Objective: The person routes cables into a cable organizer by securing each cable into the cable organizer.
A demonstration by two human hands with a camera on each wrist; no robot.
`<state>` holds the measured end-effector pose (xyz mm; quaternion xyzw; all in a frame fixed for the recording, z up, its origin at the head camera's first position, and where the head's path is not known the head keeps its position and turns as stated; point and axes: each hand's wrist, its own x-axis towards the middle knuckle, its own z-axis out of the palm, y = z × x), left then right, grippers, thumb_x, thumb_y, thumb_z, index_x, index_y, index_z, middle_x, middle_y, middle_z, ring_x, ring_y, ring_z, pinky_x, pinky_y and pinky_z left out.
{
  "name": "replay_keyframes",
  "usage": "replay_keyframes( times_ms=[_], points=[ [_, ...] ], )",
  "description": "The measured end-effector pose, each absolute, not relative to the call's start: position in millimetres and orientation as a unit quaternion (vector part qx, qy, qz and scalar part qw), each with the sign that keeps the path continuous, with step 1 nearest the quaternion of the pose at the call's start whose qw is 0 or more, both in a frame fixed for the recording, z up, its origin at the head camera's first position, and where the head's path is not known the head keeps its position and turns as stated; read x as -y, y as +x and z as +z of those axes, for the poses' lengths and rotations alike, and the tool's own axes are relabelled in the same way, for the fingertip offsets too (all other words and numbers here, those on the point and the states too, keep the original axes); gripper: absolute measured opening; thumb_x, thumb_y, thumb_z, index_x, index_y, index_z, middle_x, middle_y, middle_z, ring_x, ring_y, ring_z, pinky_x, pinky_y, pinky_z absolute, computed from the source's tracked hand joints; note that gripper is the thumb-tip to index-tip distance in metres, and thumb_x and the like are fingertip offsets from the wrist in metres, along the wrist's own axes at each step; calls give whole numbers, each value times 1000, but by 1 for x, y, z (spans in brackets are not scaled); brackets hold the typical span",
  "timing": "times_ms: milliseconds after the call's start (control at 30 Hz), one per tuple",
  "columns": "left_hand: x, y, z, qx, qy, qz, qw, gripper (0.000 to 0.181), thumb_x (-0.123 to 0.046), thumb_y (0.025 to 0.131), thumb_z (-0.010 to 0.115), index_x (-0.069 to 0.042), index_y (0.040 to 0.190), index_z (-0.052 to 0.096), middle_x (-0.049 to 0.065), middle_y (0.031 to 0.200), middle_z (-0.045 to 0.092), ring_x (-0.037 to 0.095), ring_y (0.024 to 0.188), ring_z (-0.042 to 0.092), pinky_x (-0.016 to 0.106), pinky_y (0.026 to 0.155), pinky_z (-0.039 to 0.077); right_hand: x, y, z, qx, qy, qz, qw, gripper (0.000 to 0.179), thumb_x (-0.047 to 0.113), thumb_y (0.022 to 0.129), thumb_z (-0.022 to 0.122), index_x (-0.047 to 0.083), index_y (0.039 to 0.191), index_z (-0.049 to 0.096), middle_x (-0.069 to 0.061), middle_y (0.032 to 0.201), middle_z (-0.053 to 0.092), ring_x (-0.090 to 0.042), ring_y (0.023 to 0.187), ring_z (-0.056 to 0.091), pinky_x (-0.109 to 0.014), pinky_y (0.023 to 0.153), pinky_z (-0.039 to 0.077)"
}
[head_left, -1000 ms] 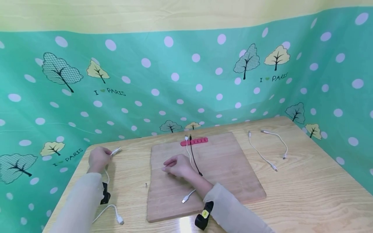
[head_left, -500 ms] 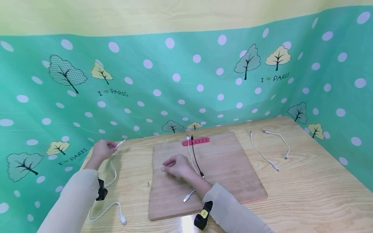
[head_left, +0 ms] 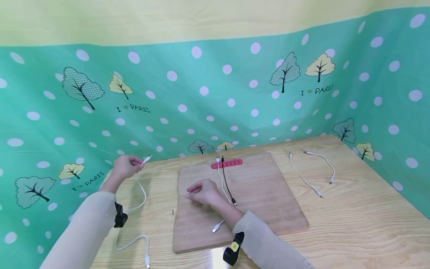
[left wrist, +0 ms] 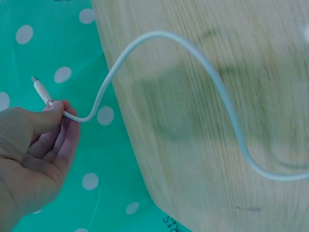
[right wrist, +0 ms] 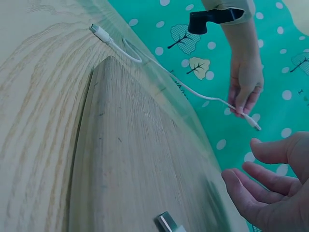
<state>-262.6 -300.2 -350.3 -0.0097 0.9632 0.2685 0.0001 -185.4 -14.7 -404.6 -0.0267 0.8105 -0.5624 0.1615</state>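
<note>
My left hand (head_left: 127, 167) pinches a white USB cable (left wrist: 217, 79) just behind one plug (head_left: 147, 159), raised over the table's far left corner. The cable hangs in a loop below the hand; its other plug (head_left: 147, 260) lies on the table at the front left. My right hand (head_left: 205, 192) hovers over the wooden board (head_left: 262, 201). In the right wrist view, its thumb and fingers (right wrist: 253, 193) are apart with nothing between them. A white cable (head_left: 220, 177) and a black cable (head_left: 226, 182) run from a red cable holder (head_left: 231, 163) at the board's back edge.
Two short white cables, a straighter one (head_left: 302, 178) and a curved one (head_left: 328, 163), lie on the table to the right. A small metal piece (head_left: 173, 212) is left of the board. A polka-dot curtain (head_left: 201, 112) hangs behind and at the sides.
My left hand has lifted and moved right, carrying the white USB cable's plug up; its far end has slid along the table. The right hand has stayed in place.
</note>
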Motion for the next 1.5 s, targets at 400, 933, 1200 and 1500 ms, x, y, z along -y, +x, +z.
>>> replay_keyframes(
  times_ms=[400,933,1200,1500],
  points=[
    [269,-267,-338,-944,-1,329,28,25,-7,91,62,10,108,64,24,96,71,9,70,66,19,63,56,18,-182,-406,-801,-23,-573,170,17,14,81,76,9,97,72,-3,80,70,-15,69,68,-25,63,58],
    [218,-268,-326,-909,-16,414,42,28,-6,90,64,9,114,63,22,103,71,11,76,69,19,70,59,19,-186,-408,-761,6,-635,137,22,13,81,75,12,103,71,-4,92,75,-10,77,69,-23,72,59],
    [191,-270,-318,-886,-30,460,52,31,-5,88,65,6,118,62,24,111,69,8,74,68,19,73,59,20,-190,-410,-634,-1,-756,166,32,2,83,70,-4,115,65,-21,104,72,-21,89,73,-31,86,59],
    [163,-279,-314,-848,-48,526,55,35,-3,87,66,5,121,61,25,115,67,4,72,66,31,88,58,5,-197,-411,-564,43,-812,142,33,-3,84,67,-7,117,63,-14,94,75,-12,79,72,-32,85,59]
  ],
)
